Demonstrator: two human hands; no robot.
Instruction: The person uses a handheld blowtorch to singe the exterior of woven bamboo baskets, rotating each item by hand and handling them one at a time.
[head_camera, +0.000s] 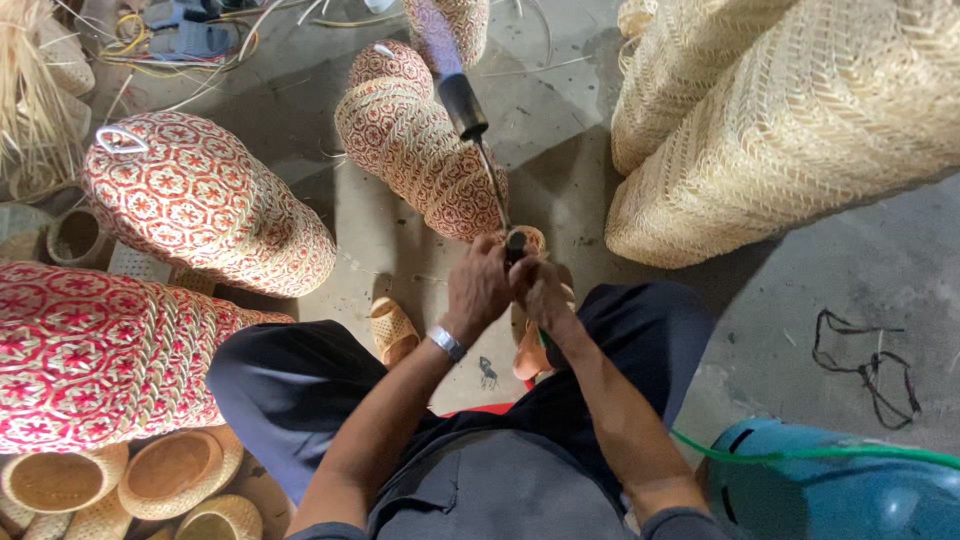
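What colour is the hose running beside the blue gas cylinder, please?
The hose is green, seen in the head view crossing the cylinder.

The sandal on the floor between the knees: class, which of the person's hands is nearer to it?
Left. The left hand is just above and right of the sandal; the right hand lies farther right, beyond the left.

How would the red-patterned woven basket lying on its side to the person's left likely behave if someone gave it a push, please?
The red-patterned woven basket probably weighs little for its bulk, being thin woven strips around a hollow. Its rounded side rests on the concrete floor, so it may rock or roll somewhat. The weave likely flexes slightly rather than cracking.
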